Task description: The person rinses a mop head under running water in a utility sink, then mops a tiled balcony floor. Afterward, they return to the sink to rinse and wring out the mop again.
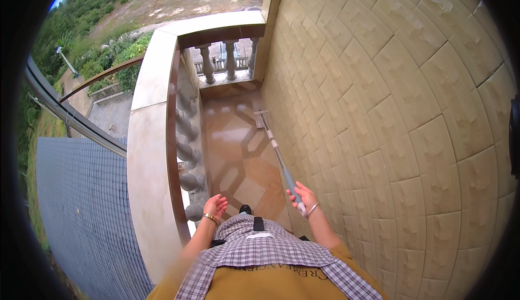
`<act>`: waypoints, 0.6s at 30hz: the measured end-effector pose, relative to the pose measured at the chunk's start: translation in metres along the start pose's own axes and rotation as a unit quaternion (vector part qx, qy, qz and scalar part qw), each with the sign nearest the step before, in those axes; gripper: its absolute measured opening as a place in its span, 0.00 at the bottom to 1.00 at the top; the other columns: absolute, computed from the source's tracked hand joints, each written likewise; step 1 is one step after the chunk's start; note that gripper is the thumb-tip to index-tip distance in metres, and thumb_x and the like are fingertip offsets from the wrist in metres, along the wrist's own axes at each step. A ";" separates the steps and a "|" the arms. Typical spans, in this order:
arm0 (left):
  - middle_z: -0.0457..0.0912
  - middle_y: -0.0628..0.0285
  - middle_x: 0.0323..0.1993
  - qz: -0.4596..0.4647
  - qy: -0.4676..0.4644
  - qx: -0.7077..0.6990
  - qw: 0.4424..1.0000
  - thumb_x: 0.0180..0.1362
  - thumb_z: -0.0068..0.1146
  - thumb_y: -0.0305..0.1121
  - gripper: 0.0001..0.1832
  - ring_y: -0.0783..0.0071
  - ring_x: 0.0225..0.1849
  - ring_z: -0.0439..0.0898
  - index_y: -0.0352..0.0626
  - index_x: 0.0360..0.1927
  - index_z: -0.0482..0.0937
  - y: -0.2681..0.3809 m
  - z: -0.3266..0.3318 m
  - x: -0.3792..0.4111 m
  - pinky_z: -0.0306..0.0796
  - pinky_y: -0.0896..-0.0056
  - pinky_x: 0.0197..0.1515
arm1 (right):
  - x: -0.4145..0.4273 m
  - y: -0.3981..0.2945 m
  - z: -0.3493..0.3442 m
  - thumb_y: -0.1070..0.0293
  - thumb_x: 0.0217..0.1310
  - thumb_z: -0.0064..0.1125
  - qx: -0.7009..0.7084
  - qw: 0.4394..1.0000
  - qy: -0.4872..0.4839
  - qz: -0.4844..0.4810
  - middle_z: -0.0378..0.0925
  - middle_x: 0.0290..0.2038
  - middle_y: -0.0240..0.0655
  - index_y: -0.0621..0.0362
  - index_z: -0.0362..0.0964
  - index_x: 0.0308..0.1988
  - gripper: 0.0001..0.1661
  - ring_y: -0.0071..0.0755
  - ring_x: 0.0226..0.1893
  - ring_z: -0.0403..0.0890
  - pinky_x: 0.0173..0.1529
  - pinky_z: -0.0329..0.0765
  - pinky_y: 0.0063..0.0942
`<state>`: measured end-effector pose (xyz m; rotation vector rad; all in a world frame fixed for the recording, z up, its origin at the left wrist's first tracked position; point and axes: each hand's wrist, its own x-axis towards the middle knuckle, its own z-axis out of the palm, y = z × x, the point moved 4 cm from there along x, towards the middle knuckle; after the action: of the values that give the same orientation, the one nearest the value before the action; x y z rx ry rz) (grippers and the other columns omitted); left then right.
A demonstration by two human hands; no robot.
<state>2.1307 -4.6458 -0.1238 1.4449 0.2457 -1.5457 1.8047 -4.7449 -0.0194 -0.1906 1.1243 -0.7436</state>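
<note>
My right hand grips the grey handle of a flat mop near its top end. From there the pole slants away from me along the foot of the tiled wall. Its pale mop head rests on the patterned tile floor, close to the wall. My left hand holds nothing, with its fingers loosely apart, near the balusters. A checked apron covers my front, and the tip of one dark shoe shows below my hands.
On the left runs a balustrade with a pale top rail and stone balusters. It turns across the far end to meet the textured tile wall on the right. Outside lie a blue-grey tiled roof and a metal pipe.
</note>
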 end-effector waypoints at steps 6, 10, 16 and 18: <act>0.78 0.56 0.36 0.027 -0.014 -0.051 0.998 0.59 0.42 0.32 0.13 0.67 0.32 0.78 0.44 0.46 0.70 0.013 0.003 -0.003 0.72 0.70 0.30 | 0.033 0.006 -0.011 0.72 0.61 0.44 0.047 0.996 -0.066 0.034 0.72 0.35 0.42 0.47 0.40 0.64 0.35 0.27 0.22 0.71 0.17 0.68 0.24; 0.78 0.57 0.36 0.039 0.009 -0.059 0.997 0.58 0.43 0.33 0.14 0.67 0.31 0.77 0.44 0.47 0.69 0.014 -0.016 -0.001 0.72 0.69 0.30 | -0.040 0.021 -0.032 0.72 0.60 0.45 0.018 0.999 -0.031 0.021 0.72 0.36 0.44 0.48 0.40 0.64 0.35 0.28 0.23 0.71 0.17 0.68 0.25; 0.78 0.59 0.37 0.013 0.015 -0.066 0.998 0.57 0.46 0.34 0.15 0.68 0.33 0.77 0.45 0.48 0.70 0.001 -0.019 0.002 0.71 0.71 0.33 | 0.038 -0.020 -0.015 0.72 0.61 0.43 0.052 0.996 -0.062 0.020 0.72 0.35 0.45 0.49 0.39 0.63 0.34 0.27 0.23 0.70 0.18 0.69 0.23; 0.77 0.59 0.36 0.028 -0.006 -0.054 0.998 0.57 0.46 0.34 0.15 0.69 0.33 0.77 0.45 0.48 0.70 0.007 -0.005 -0.003 0.71 0.71 0.33 | 0.037 -0.006 -0.012 0.72 0.61 0.43 0.026 0.999 -0.042 0.015 0.72 0.35 0.44 0.49 0.40 0.63 0.34 0.27 0.22 0.70 0.18 0.68 0.23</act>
<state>2.1384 -4.6445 -0.1198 1.3476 0.2744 -1.4733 1.7998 -4.7702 -0.0490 -0.1595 1.0237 -0.7320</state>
